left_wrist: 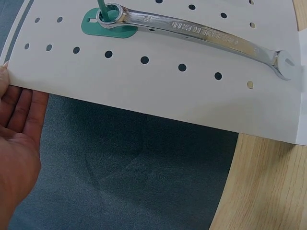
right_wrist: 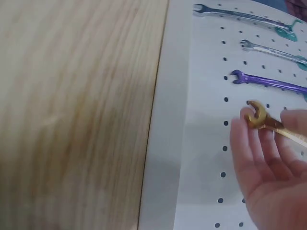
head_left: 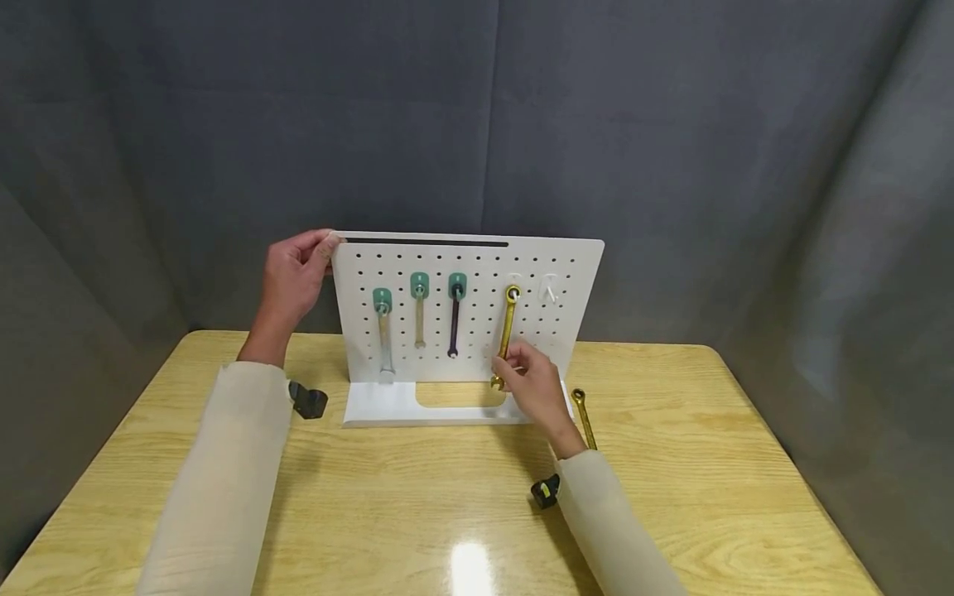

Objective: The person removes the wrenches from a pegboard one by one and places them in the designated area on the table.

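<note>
A white pegboard stands upright on its base. My left hand pinches its upper left corner, thumb in front and fingers behind. Near the board's right side, my right hand holds the lower part of a gold combination wrench between thumb and fingers. That wrench's ring end is at a white hook, its open end pointing down. To its left hang a large silver wrench, a smaller silver wrench and a purple wrench, each on a green hook.
A second gold wrench lies on the wooden table right of the board, partly hidden by the right arm. A bare white hook is on the board's right side. Grey curtains surround the table behind and at the sides.
</note>
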`<control>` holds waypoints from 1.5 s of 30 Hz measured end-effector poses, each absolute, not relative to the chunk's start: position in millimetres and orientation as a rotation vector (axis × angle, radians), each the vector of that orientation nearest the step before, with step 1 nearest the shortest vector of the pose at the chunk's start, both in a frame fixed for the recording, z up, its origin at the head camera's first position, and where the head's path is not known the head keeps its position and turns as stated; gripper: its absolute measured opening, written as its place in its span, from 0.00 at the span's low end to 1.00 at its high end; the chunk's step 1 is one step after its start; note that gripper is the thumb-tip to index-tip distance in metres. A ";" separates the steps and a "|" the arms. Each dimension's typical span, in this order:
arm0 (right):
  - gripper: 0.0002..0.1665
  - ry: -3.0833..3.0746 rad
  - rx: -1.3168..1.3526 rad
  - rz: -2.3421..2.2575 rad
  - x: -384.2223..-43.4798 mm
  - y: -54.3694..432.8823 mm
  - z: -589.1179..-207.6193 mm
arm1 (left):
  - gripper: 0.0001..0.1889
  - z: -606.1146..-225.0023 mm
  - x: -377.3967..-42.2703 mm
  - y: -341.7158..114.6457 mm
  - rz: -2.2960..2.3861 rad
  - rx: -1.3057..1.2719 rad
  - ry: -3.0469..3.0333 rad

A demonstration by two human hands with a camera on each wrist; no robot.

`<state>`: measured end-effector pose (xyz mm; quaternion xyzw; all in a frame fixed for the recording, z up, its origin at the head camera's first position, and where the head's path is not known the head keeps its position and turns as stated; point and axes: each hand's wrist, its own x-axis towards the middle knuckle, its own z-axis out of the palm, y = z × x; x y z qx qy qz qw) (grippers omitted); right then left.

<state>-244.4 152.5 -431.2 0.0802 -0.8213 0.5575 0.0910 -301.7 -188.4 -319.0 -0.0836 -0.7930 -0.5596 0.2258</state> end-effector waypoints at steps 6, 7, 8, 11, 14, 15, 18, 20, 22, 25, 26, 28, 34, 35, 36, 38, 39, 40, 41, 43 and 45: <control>0.09 -2.436 0.264 1.983 -231.3 163.3 -425.0 | 0.19 -322.9 -303.0 -188.3 -1.559 -0.245 -2.186; 0.10 -2.440 0.279 1.999 -229.7 165.2 -423.6 | 0.19 -323.2 -303.4 -188.2 -1.562 -0.248 -2.182; 0.11 -2.447 0.294 2.014 -228.5 167.0 -422.5 | 0.19 -323.4 -303.9 -188.1 -1.562 -0.251 -2.179; 0.12 -2.481 0.334 2.050 -225.1 170.9 -419.9 | 0.19 -323.6 -304.4 -188.5 -1.560 -0.252 -2.171; 0.11 -2.498 0.356 2.071 -222.8 173.0 -418.5 | 0.19 -323.0 -304.9 -188.5 -1.543 -0.252 -2.170; 0.12 -2.497 0.359 2.073 -222.1 173.6 -418.2 | 0.19 -322.4 -305.0 -188.2 -1.539 -0.251 -2.168; 0.12 -2.497 0.363 2.048 -220.8 174.9 -417.8 | 0.20 -320.8 -305.7 -187.8 -1.523 -0.250 -2.169; 0.13 -2.509 0.367 2.016 -219.8 176.1 -417.2 | 0.20 -319.6 -305.1 -187.7 -1.517 -0.247 -2.172; 0.13 -2.517 0.389 1.990 -218.1 177.4 -416.8 | 0.20 -319.4 -304.6 -188.1 -1.511 -0.238 -2.180; 0.13 -2.504 0.419 1.994 -215.0 178.8 -416.2 | 0.20 -319.4 -303.1 -188.5 -1.512 -0.224 -2.189; 0.12 -2.497 0.425 1.998 -213.8 179.0 -415.9 | 0.20 -319.6 -303.0 -188.5 -1.516 -0.222 -2.189; 0.14 -2.477 0.437 2.021 -211.4 179.1 -414.7 | 0.20 -320.0 -303.2 -188.4 -1.520 -0.220 -2.187; 0.20 -2.438 0.450 2.059 -206.0 180.3 -410.5 | 0.20 -319.8 -302.5 -187.7 -1.524 -0.216 -2.176; 0.20 -2.431 0.450 2.061 -205.6 180.8 -410.3 | 0.20 -319.7 -302.4 -187.8 -1.523 -0.216 -2.179; 0.20 -2.425 0.446 2.062 -205.1 181.3 -410.1 | 0.20 -319.4 -301.9 -187.5 -1.525 -0.213 -2.181; 0.21 -2.412 0.433 2.062 -204.3 182.7 -410.6 | 0.20 -319.1 -301.7 -187.4 -1.523 -0.213 -2.189; 0.22 -2.408 0.425 2.060 -204.2 183.5 -411.3 | 0.20 -319.0 -301.5 -187.4 -1.521 -0.213 -2.194; 0.22 -2.406 0.419 2.055 -203.6 184.0 -410.9 | 0.20 -318.9 -301.4 -187.2 -1.523 -0.213 -2.198; 0.23 -2.404 0.409 2.054 -203.0 184.5 -410.7 | 0.20 -318.8 -301.5 -187.2 -1.524 -0.213 -2.201; 0.23 -2.408 0.400 2.042 -202.3 185.3 -410.5 | 0.21 -318.9 -301.4 -187.3 -1.526 -0.207 -2.201; 0.21 -2.419 0.401 2.031 -202.5 186.0 -410.2 | 0.21 -319.1 -301.5 -187.6 -1.530 -0.198 -2.199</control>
